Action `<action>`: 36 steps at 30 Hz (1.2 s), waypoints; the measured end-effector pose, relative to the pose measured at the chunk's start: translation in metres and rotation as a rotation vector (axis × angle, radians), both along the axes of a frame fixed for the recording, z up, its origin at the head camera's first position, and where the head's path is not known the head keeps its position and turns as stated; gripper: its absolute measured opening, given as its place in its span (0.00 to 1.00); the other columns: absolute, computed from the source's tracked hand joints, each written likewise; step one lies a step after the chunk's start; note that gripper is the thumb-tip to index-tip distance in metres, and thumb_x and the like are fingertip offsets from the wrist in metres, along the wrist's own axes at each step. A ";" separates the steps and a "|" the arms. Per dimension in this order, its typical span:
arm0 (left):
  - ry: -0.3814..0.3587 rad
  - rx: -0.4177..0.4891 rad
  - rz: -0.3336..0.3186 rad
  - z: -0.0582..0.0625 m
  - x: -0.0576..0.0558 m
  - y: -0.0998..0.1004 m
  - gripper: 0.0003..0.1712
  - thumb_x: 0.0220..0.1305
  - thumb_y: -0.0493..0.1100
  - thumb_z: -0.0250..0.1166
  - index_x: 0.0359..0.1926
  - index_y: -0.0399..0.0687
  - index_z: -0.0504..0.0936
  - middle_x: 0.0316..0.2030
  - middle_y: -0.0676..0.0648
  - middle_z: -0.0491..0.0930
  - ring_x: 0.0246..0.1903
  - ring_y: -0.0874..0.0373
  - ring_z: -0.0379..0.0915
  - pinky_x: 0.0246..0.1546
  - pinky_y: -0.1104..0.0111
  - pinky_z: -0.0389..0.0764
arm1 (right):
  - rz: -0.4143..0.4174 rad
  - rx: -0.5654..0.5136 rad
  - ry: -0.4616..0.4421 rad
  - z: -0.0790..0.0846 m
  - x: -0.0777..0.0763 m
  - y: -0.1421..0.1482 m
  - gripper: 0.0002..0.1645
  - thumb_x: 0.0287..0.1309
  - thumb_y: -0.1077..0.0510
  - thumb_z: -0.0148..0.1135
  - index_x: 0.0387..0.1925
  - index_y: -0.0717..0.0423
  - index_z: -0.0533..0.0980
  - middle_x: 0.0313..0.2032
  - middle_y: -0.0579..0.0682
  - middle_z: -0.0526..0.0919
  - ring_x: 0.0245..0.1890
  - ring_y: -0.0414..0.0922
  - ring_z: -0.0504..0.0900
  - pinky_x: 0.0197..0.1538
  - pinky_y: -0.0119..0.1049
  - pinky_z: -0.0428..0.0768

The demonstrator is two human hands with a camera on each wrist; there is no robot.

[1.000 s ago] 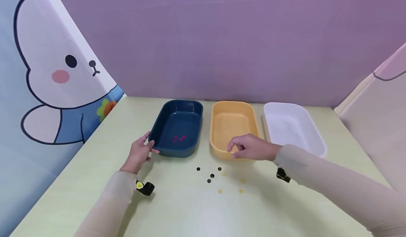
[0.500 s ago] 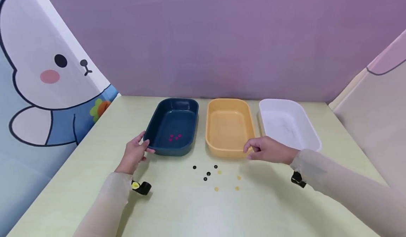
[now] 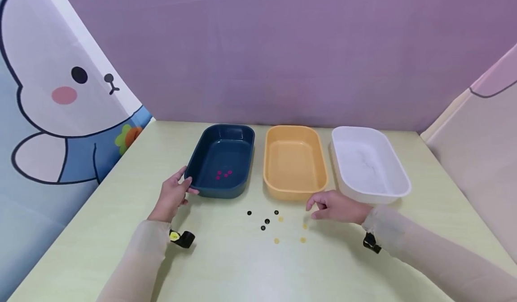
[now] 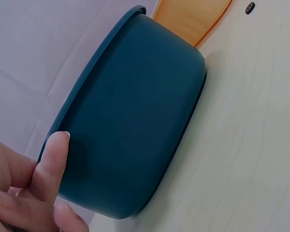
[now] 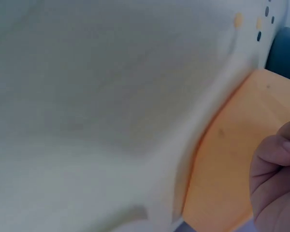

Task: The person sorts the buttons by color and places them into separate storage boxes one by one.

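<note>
My left hand (image 3: 171, 196) holds the near left corner of a dark blue tray (image 3: 236, 192), thumb at the rim. In the left wrist view, a finger (image 4: 52, 162) lies against the tray's outer wall. Several small pink buttons (image 3: 225, 175) lie inside it. My right hand (image 3: 337, 207) hovers in front of the yellow tray (image 3: 296, 194), fingers loosely bent, with nothing visible in them. On the table below are several pale yellow buttons (image 3: 303, 240), one close under the right fingertips. Several black buttons (image 3: 267, 221) lie left of these.
A white tray (image 3: 393, 193) stands at the right, in line with the other two. All three rest on a pale table (image 3: 226, 270) before a purple backdrop (image 3: 258, 55). A cloth with a cartoon animal (image 3: 44, 95) hangs at the left.
My right hand has moved right from over the yellow tray's near edge, then down toward the yellow buttons. My left hand keeps its place on the blue tray. The head view has shifted slightly.
</note>
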State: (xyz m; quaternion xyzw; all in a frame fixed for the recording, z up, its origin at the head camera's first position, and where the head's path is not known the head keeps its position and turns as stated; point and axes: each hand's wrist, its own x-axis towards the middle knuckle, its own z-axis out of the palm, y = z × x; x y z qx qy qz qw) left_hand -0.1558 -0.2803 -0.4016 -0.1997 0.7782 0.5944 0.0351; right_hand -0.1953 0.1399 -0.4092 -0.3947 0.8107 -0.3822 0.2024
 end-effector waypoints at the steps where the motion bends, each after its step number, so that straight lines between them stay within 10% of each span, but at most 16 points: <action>1: -0.003 0.001 0.000 0.000 0.000 0.000 0.34 0.75 0.41 0.47 0.76 0.46 0.45 0.18 0.57 0.80 0.22 0.65 0.76 0.17 0.72 0.66 | 0.011 0.001 0.015 -0.003 0.000 -0.001 0.08 0.54 0.66 0.66 0.37 0.63 0.78 0.19 0.37 0.64 0.20 0.32 0.62 0.26 0.28 0.66; 13: 0.012 0.018 0.010 0.000 -0.001 0.001 0.33 0.75 0.41 0.47 0.76 0.48 0.45 0.18 0.57 0.80 0.19 0.63 0.74 0.17 0.73 0.67 | 0.085 0.153 -0.057 -0.021 -0.005 -0.020 0.08 0.52 0.63 0.68 0.36 0.57 0.80 0.24 0.39 0.73 0.24 0.34 0.68 0.30 0.30 0.71; 22: 0.021 0.031 0.019 -0.002 -0.001 0.000 0.33 0.75 0.41 0.47 0.76 0.48 0.46 0.17 0.57 0.79 0.21 0.63 0.76 0.15 0.74 0.67 | -0.029 0.221 -0.089 -0.025 0.002 -0.051 0.11 0.45 0.62 0.72 0.33 0.54 0.80 0.34 0.41 0.79 0.36 0.41 0.73 0.46 0.41 0.73; 36: 0.015 0.032 0.031 0.002 0.000 0.002 0.33 0.75 0.41 0.48 0.76 0.47 0.47 0.16 0.57 0.79 0.22 0.65 0.78 0.14 0.73 0.66 | -0.087 0.223 -0.079 -0.012 0.015 -0.114 0.11 0.41 0.64 0.73 0.28 0.51 0.79 0.26 0.41 0.76 0.30 0.40 0.70 0.39 0.35 0.70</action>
